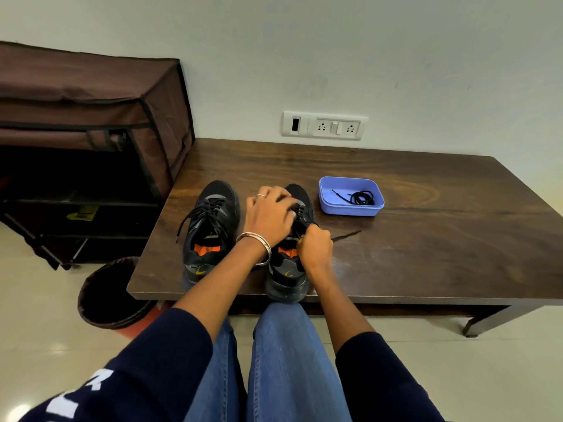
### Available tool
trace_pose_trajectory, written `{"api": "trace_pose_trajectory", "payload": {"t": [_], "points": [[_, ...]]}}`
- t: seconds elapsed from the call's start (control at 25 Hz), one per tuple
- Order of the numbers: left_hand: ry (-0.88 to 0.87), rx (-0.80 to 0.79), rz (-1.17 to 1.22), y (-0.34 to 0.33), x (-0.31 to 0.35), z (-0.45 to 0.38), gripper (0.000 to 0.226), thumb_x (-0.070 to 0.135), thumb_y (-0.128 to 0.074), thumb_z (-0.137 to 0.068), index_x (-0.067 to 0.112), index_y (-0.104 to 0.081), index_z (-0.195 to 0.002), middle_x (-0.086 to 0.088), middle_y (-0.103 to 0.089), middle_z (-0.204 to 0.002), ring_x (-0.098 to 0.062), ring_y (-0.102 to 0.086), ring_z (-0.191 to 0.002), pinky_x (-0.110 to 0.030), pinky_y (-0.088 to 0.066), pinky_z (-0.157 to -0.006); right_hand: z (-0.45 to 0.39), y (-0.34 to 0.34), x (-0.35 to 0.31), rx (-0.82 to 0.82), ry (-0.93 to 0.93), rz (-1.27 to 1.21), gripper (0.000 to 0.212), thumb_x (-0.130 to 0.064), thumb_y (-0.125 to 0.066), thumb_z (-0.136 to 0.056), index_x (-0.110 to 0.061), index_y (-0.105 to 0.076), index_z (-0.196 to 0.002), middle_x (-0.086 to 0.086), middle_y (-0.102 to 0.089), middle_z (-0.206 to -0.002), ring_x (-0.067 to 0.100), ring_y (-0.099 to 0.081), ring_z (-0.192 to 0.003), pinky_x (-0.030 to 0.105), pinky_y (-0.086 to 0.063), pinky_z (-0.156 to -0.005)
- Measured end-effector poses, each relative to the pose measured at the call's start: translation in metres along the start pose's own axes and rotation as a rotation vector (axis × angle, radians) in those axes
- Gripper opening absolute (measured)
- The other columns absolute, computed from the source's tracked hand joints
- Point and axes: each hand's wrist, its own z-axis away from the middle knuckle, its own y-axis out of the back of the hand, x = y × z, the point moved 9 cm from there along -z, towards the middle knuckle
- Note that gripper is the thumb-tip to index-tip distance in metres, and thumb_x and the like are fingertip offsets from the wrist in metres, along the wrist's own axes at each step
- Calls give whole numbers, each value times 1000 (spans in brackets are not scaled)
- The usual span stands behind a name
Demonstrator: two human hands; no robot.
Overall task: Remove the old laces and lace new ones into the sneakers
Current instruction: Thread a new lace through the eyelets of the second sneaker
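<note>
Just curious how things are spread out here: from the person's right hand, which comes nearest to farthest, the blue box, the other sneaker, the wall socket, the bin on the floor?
From the right hand, pinching a lace on the right sneaker:
1. Blue box, just beyond, to the right.
2. Left sneaker, across on the left.
3. Wall socket panel, on the wall behind the table.
4. Waste bin, on the floor, far left.

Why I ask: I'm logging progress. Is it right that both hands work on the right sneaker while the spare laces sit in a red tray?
Not quite: the head view shows the tray is blue, not red. Both the left hand and right hand work on the right sneaker, spare laces inside the tray.
</note>
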Motion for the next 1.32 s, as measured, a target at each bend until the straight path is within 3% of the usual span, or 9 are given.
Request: {"api": "trace_pose_trajectory", "payload": {"t": [0.12,0.24,0.44,0.6,0.72,0.84,0.96,1.12,1.32], "points": [[-170,-203,-317,-32,32,2,29,23,-46,-94,20,-67,-114,3,-53,-126,-25,-42,-121,-40,-32,-89,0,1,1,-7,3,3,21,-10,-43,-98,3,-58,-105,22,-62,-110,38,-60,-98,36,-42,-72],[-58,-192,-209,-33,24,-2,24,17,-48,-93,21,-69,-103,4,-60,-115,-23,-48,-114,-39,-33,-88,-1,1,1,-3,2,9,21,-10,-44,-97,2,-58,-106,22,-62,-110,38,-60,-99,36,-42,-72],[496,6,1155,-33,-35,7,16,0,-57,-89,6,-66,-77,-11,-72,-84,-24,-69,-83,-40,-54,-87,-1,1,2,6,-7,38,20,-8,-46,-96,3,-56,-109,23,-60,-113,41,-58,-103,40,-45,-77],[803,207,2029,-31,-36,12,27,4,-33,-101,10,-45,-77,-5,-46,-59,-17,-43,-47,-30,-45,-51,-1,0,1,-1,-11,45,19,-8,-47,-96,3,-56,-109,23,-59,-114,40,-59,-103,40,-47,-79],[685,116,1565,-19,-37,5,15,18,-51,-94,15,-57,-81,3,-46,-54,-8,-36,-39,-23,-32,-39,0,1,2,9,-21,35,19,-8,-46,-96,3,-56,-108,23,-59,-113,40,-59,-102,41,-48,-78],[261,-119,542,-16,-11,-6,11,26,-67,-83,18,-73,-87,2,-68,-82,-11,-62,-75,-28,-52,-70,0,2,2,7,-17,15,20,-9,-45,-97,2,-56,-108,22,-59,-112,39,-59,-102,39,-45,-75],[129,-248,72,-30,6,-2,25,26,-61,-88,20,-70,-110,-7,-57,-114,-29,-53,-109,-37,-49,-84,1,2,0,6,-7,26,20,-10,-42,-98,2,-56,-107,21,-60,-111,37,-59,-100,36,-42,-71],[124,-193,47,-39,8,0,21,25,-55,-92,17,-71,-103,-6,-52,-112,-27,-45,-110,-36,-48,-78,0,2,2,11,-5,28,20,-9,-42,-98,2,-57,-106,21,-61,-111,37,-60,-99,34,-38,-69],[287,-39,665,-38,-21,4,4,6,-73,-78,6,-76,-80,-4,-68,-99,-14,-60,-92,-32,-48,-89,1,3,2,20,-18,17,21,-11,-46,-97,2,-57,-109,22,-61,-112,39,-59,-102,39,-45,-75]]}}
